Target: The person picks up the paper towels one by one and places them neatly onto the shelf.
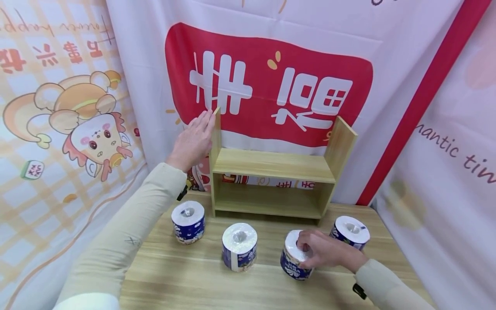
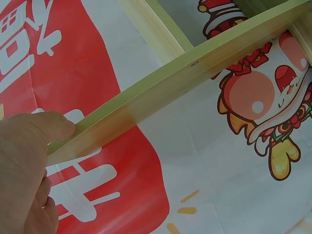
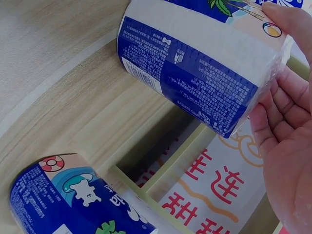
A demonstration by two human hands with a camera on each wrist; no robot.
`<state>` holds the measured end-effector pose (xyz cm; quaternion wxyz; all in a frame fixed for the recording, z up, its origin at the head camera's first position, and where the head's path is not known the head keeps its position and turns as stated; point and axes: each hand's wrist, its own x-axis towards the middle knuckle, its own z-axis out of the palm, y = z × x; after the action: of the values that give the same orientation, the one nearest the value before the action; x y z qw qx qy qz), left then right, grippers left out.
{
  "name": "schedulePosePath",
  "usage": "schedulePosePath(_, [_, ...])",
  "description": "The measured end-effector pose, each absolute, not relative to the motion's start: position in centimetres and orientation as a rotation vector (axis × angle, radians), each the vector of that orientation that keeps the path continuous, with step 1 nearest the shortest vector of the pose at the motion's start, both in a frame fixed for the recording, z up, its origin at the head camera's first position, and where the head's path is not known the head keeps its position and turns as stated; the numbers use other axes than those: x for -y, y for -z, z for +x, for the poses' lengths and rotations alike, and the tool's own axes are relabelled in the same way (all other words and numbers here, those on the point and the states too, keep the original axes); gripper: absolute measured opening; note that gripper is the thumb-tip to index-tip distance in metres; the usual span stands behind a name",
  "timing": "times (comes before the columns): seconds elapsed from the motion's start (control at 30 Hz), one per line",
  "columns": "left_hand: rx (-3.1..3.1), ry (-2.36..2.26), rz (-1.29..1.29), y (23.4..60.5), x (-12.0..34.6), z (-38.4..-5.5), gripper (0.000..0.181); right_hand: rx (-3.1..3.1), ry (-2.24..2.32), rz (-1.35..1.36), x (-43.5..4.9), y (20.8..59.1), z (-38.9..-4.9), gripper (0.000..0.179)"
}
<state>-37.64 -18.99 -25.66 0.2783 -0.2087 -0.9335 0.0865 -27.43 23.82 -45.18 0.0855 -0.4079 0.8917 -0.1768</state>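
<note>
Right hand clamps a paper roll across its top rim, a sound hold: light, squashy, slick-wrapped, I'd guess; left hand grips a wooden shelf.

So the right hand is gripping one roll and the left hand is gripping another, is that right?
Not quite: the left hand is gripping the shelf, as the left wrist view shows. The right hand is gripping one roll.
</note>
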Motion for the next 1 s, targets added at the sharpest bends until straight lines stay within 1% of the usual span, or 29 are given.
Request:
schedulePosePath(0.47, [2.508,-0.252,-0.56,25.5,18.8,-37.4,0.086,-2.675,0.548,-1.358,-24.1,45.1,-27.7,0.029])
schedulePosePath(0.7, [2.48,-0.22,-0.578,25.6,18.8,-37.4,0.079,-2.689,0.528,-1.296,-24.2,44.4,-27.8,0.03])
schedulePosePath(1.0, [2.485,-0.243,-0.572,25.5,19.0,-37.2,0.08,-2.702,0.521,-1.295,-23.7,43.0,-28.2,0.03])
